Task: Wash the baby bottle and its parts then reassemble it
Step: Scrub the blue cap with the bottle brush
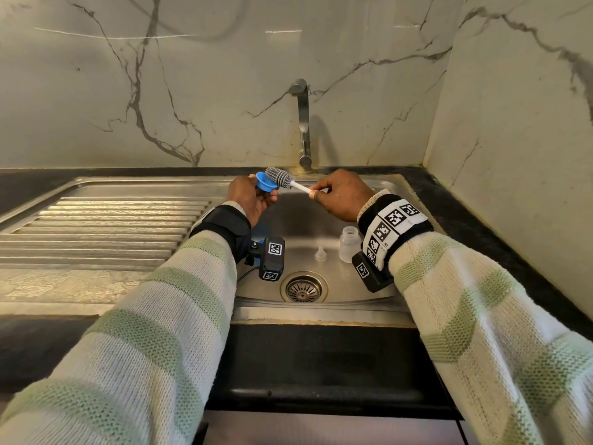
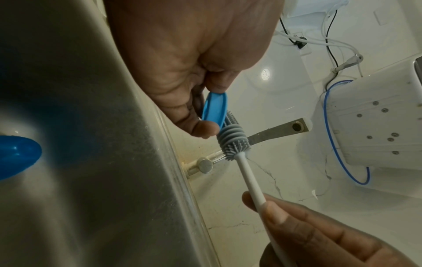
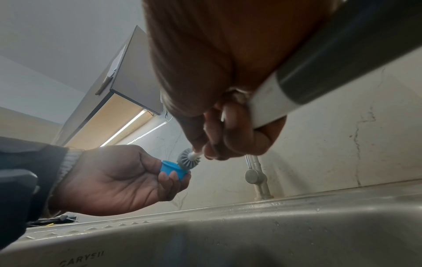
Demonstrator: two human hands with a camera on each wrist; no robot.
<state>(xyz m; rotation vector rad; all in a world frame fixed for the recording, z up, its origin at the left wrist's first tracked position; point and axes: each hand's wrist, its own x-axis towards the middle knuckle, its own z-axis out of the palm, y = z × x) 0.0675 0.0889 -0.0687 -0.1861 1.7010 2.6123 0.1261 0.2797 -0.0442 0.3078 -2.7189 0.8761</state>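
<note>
Above the sink basin (image 1: 314, 220) my left hand (image 1: 248, 199) grips a blue bottle cap (image 1: 266, 182), its mouth turned to the right. My right hand (image 1: 340, 194) pinches the white handle of a grey silicone bottle brush (image 1: 279, 177), whose head lies across the cap's rim. The left wrist view shows the blue cap (image 2: 214, 108) edge-on with the brush (image 2: 233, 139) against it. From the right wrist I see the brush head (image 3: 188, 159) at the cap (image 3: 174, 168). The clear bottle body (image 1: 349, 244) stands upright on the basin floor, with a clear teat (image 1: 320, 253) beside it.
A steel tap (image 1: 303, 123) rises from the back of the sink, just behind the hands. The ribbed draining board (image 1: 96, 226) stretches to the left. A round drain strainer (image 1: 303, 287) sits in the basin near the front. A marble wall closes the right side.
</note>
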